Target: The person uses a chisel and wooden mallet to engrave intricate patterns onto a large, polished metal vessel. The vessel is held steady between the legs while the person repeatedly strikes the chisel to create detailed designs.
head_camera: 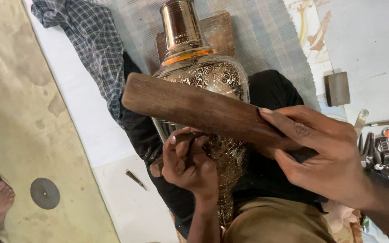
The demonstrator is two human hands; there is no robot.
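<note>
right hand (pixel 325 153): gripping wooden mallet (pixel 203 110) over engraved brass vase (pixel 208 81) | left hand (pixel 187 164): closed on thin chisel (pixel 187 137), tip against vase

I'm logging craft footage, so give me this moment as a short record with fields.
left hand: grips a thin engraving tool, tip against the vase
right hand: holds a wooden block across the vase
vase: engraved metal, lying on a black cloth
floor: checked cloth, grey block, metal tools
</note>
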